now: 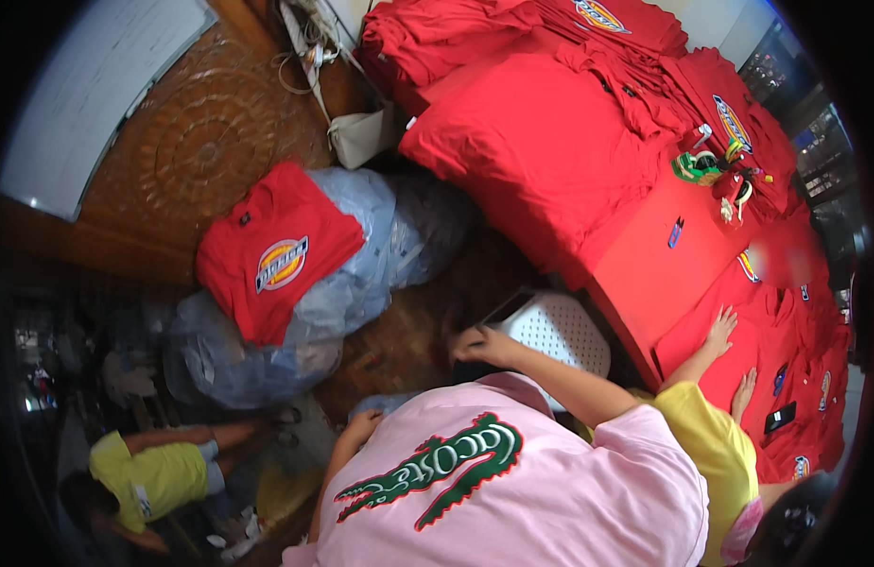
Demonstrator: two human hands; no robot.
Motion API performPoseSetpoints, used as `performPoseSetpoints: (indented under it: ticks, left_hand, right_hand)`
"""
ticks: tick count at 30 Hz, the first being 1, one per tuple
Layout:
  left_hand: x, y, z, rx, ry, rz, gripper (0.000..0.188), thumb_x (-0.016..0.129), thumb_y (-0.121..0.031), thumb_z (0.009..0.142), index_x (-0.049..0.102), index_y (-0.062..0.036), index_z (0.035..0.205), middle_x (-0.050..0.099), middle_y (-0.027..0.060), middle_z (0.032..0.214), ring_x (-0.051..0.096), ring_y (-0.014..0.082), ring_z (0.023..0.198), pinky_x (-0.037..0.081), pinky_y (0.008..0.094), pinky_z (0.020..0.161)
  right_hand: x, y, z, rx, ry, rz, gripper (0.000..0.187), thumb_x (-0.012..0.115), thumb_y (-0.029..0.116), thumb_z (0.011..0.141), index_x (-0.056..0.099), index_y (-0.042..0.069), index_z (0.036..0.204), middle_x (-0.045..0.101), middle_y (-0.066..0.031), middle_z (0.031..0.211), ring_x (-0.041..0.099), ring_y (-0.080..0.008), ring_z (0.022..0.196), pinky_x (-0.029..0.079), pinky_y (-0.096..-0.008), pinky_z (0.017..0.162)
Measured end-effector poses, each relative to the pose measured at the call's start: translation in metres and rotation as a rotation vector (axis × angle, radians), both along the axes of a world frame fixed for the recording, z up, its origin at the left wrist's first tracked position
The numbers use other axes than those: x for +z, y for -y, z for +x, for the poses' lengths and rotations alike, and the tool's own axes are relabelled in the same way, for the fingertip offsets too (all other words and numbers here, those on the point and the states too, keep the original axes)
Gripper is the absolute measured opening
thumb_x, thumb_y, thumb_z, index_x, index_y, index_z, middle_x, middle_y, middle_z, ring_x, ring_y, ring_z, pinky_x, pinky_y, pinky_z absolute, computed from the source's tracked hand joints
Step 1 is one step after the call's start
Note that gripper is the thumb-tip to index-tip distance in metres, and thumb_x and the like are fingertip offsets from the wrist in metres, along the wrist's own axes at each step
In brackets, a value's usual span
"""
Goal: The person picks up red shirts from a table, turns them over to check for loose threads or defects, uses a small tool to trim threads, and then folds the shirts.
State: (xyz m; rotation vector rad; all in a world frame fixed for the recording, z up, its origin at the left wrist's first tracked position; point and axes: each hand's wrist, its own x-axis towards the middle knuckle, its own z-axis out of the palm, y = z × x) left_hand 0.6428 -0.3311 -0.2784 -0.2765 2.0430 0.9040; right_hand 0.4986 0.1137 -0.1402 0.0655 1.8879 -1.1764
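Note:
My right hand is in front of my pink shirt, beside a white perforated plastic seat. Its fingers are curled in; what they hold, if anything, is hidden. Lower and to the left, my left hand hangs at the edge of the shirt, its fingers loosely stretched with nothing seen in them. Ahead of it, a folded red T-shirt with a yellow, white and blue emblem lies on bulging clear plastic bags.
A table carries piled red shirts, a green tape dispenser, a blue small tool and a phone. A co-worker's hand presses on shirts at right. Another person in yellow is at lower left.

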Motion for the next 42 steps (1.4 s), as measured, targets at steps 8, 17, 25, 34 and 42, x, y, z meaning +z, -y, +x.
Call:
performPoseSetpoints:
  ticks: [8,17,25,34,42]
  left_hand:
    - [0.065,-0.027,-0.234,-0.306,0.061,-0.161,0.049,0.071,-0.036,0.095,0.069,-0.0034,0.132,0.072,0.0214,0.126,0.069,0.0342,0.118,0.052,0.0413,0.101]
    - [0.087,-0.205,-0.598,-0.292,-0.781,0.282,0.021,0.066,-0.01,0.097,0.072,-0.0004,0.115,0.072,0.0151,0.109,0.07,0.0261,0.103,0.055,0.0348,0.09]
    - [0.127,-0.358,-0.729,-0.341,-0.921,0.298,0.034,0.07,-0.017,0.099,0.068,-0.0013,0.129,0.07,0.015,0.12,0.068,0.0231,0.103,0.054,0.0376,0.091]
    - [0.129,-0.385,-0.763,-0.371,-0.785,0.354,0.032,0.076,-0.025,0.096,0.059,-0.0004,0.085,0.054,0.0057,0.067,0.047,0.0152,0.064,0.044,0.0335,0.062]
    - [0.192,-0.34,-0.776,-0.593,-0.587,0.418,0.032,0.076,-0.022,0.096,0.056,-0.0029,0.081,0.052,-0.0006,0.066,0.044,0.0083,0.061,0.039,0.0279,0.057]
  right_hand:
    - [-0.212,-0.048,0.024,-0.641,0.841,-0.616,0.089,0.061,0.07,0.093,0.053,0.003,0.15,0.054,-0.014,0.154,0.051,-0.0304,0.141,0.037,-0.0422,0.119]
    - [-0.078,-0.113,-0.113,-0.745,0.456,-0.74,0.06,0.049,0.057,0.106,0.067,0.004,0.129,0.073,-0.012,0.125,0.072,-0.0274,0.11,0.048,-0.0472,0.108]
    - [0.041,-0.219,-0.163,-1.793,-0.452,0.184,0.023,0.075,0.023,0.095,0.071,0.004,0.106,0.071,-0.0059,0.087,0.067,-0.0194,0.075,0.056,-0.0344,0.072]
    - [0.034,-0.193,-0.203,-1.66,-0.405,0.999,0.038,0.07,0.041,0.095,0.065,0.005,0.085,0.068,-0.0195,0.08,0.068,-0.0403,0.079,0.051,-0.0499,0.069]
    - [0.084,-0.157,-0.099,-1.854,-0.498,0.359,0.034,0.073,0.02,0.098,0.056,0.002,0.075,0.052,-0.0003,0.058,0.053,-0.0092,0.052,0.04,-0.0277,0.05]
